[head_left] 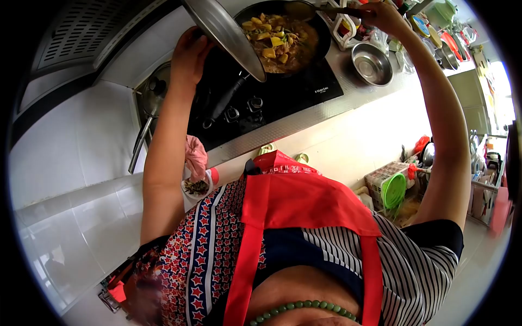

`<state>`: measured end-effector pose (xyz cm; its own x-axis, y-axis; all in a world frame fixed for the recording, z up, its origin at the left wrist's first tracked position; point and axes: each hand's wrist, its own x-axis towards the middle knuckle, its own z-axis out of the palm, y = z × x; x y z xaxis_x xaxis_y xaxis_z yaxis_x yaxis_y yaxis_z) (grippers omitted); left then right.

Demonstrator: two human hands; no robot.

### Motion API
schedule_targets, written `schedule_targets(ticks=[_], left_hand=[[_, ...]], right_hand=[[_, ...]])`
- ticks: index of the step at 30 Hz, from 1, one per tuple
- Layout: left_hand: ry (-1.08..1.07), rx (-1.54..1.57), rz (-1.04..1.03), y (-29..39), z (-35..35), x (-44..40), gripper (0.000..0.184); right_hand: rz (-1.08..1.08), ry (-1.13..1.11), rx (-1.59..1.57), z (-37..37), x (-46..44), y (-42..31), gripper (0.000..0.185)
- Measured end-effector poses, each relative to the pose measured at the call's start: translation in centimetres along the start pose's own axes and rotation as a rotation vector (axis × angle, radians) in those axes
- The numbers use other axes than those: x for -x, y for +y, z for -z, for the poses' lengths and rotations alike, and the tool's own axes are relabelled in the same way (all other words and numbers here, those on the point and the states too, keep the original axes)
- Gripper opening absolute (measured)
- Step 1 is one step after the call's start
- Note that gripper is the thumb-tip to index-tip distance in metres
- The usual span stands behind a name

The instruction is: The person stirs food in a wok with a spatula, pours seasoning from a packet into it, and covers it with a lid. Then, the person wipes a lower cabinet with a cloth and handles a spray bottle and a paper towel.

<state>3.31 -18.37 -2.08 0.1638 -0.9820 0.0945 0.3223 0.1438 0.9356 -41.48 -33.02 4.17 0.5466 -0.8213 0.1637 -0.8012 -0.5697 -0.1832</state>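
Observation:
My left hand (pixel 190 57) is closed at the left side of a metal pan lid (pixel 225 38), holding it tilted on edge beside the pan; the grip point is partly hidden. The dark frying pan (pixel 322 51) sits on the black stove, its handle (pixel 228 98) pointing toward me. Chunky yellow food in brown sauce (pixel 277 46) fills the pan. Out at the upper right, my right hand (pixel 383 16) is wrapped around the dark handle of a spatula (pixel 299 10). Its brownish head is at the pan's far right rim.
A lidded pot (pixel 155 98) with a long handle stands left on the black gas stove (pixel 288 98). A steel bowl (pixel 372 65) is on the counter at right, near a white rack (pixel 343 32). Below are a pink cloth (pixel 196 157) and a basket (pixel 380 179).

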Motion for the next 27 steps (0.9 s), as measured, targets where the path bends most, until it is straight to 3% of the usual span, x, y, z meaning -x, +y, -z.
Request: schedule_targets(ticks=[3, 6, 8, 10, 12, 15, 17, 19, 21, 27], left_hand=[[-0.046, 0.017, -0.048, -0.1, 0.4, 1.1, 0.037], [0.102, 0.016, -0.023, 0.7, -1.0, 2.4, 0.039], [-0.039, -0.077, -0.18, -0.3, 1.3, 2.9, 0.039], [-0.039, -0.054, -0.202, 0.6, 0.2, 3.4, 0.039], [0.068, 0.094, -0.031, 1.3, 0.2, 4.3, 0.039], [0.032, 0.108, -0.011, 1.6, 1.2, 5.0, 0.039], [-0.024, -0.022, -0.146, 0.9, 2.2, 4.4, 0.04], [-0.004, 0.0, -0.136, 0.8, 2.8, 4.6, 0.041], [0.06, 0.146, -0.019, 1.8, 2.2, 4.7, 0.042], [0.103, 0.168, -0.017, 1.4, 3.5, 3.7, 0.038]], right_hand=[[-0.065, -0.021, -0.008, -1.5, -3.5, 2.6, 0.02], [-0.273, -0.354, -0.234, -2.4, -9.0, 2.4, 0.023], [-0.232, -0.404, -0.147, -3.3, -9.6, -0.4, 0.037], [-0.151, -0.466, -0.137, -2.3, -11.2, -1.3, 0.047], [-0.085, -0.565, -0.22, -2.7, -12.4, -2.3, 0.053], [0.102, -0.472, 0.046, -1.1, -10.9, -5.7, 0.055], [0.215, -0.416, 0.123, -0.1, -9.8, -6.3, 0.048], [0.344, -0.348, 0.217, 0.0, -8.6, -7.6, 0.042], [0.36, -0.331, 0.239, 2.0, -6.2, -8.7, 0.037], [0.335, -0.248, 0.171, 6.1, -2.9, -8.3, 0.033]])
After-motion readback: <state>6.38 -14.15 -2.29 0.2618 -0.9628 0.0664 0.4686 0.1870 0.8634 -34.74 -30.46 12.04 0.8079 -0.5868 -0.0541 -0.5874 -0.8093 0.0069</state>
